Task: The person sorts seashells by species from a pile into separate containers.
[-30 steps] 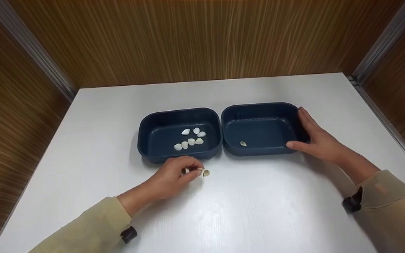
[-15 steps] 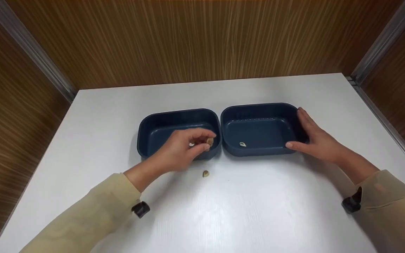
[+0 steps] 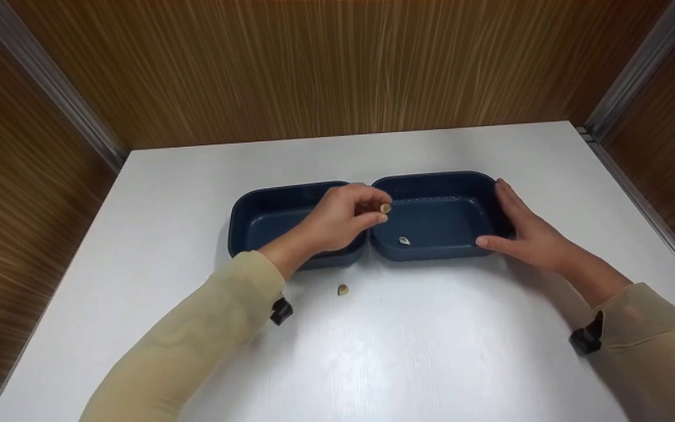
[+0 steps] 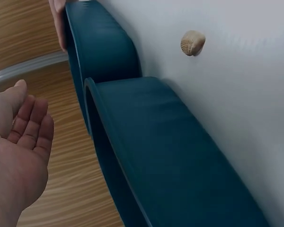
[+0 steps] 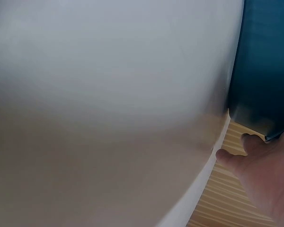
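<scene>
My left hand (image 3: 343, 218) pinches a small brownish seashell (image 3: 385, 208) between thumb and fingers, over the place where the two dark blue bins meet. In the left wrist view the left hand (image 4: 23, 146) hides that shell. My right hand (image 3: 528, 234) rests against the right end of the right bin (image 3: 443, 253), thumb on its front rim and fingers along its side. One shell (image 3: 404, 241) lies in that bin, near the front left. The left hand and forearm cover much of the left bin (image 3: 255, 193); the white shells inside it are hidden now.
Another ridged, tan seashell (image 4: 193, 43) lies on the white table (image 3: 431, 340) in front of the bins. Wood-grain panels (image 3: 337, 70) stand behind the table and at both sides.
The left hand has lifted a shell from the table in front of the left bin and carried it up and to the right. The right hand stays on the right bin.
</scene>
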A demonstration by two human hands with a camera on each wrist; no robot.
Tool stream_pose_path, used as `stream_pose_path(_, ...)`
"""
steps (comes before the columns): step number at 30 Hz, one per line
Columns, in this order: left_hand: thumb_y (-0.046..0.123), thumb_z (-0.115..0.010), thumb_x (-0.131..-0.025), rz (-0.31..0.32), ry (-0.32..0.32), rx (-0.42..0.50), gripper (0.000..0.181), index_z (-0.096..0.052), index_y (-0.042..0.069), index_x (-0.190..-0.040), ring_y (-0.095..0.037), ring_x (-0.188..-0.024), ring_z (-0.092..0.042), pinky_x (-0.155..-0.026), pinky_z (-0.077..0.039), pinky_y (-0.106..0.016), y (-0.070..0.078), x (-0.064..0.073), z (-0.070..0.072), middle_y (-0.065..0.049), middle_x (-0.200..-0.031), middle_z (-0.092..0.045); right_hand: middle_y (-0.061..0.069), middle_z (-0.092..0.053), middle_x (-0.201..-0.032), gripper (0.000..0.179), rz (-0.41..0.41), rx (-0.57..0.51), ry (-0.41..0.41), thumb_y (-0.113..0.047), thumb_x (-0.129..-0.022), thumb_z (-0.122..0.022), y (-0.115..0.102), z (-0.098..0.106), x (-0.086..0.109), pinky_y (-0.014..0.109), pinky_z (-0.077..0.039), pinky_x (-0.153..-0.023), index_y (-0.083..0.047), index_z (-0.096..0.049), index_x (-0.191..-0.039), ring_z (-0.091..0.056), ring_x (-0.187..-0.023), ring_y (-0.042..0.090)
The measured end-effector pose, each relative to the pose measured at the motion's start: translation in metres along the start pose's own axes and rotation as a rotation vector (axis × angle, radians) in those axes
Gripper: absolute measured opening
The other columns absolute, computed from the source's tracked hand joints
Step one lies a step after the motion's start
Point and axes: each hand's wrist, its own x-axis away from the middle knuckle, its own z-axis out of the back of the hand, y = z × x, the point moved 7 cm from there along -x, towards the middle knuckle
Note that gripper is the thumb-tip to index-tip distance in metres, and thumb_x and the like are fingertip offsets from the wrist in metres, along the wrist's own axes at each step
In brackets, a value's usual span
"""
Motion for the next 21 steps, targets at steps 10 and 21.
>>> stream_pose_path(10, 0.018, -0.073, -0.103, 0.047, -0.042, -0.063, 0.03, -0.073, 0.012, -0.133, -0.016, -0.112, -0.061, -0.101, -0.053, -0.03, -0.013, -0.028, -0.024, -0.003, -0.125, -0.065, 0.004, 0.013, -0.178, 0.114, -0.019, -0.004, -0.004, -0.044, -0.098, -0.076, -0.001, 0.0, 0.0, 0.066, -0.008, -0.127, -0.018, 0.007, -0.171, 0.008, -0.163, 0.031)
stream_pose_path(21, 0.017, -0.076, -0.101, 0.056, -0.012, -0.058, 0.035, -0.072, 0.012, -0.136, -0.025, -0.125, -0.062, -0.11, -0.05, -0.035, -0.016, -0.039, -0.037, -0.003, -0.129, -0.065, 0.011, 0.013, -0.177, 0.115, 0.006, 0.002, 0.0, -0.04, -0.098, -0.077, 0.002, -0.001, -0.002, 0.07, -0.007, -0.124, -0.015, 0.008, -0.17, 0.007, -0.162, 0.039)
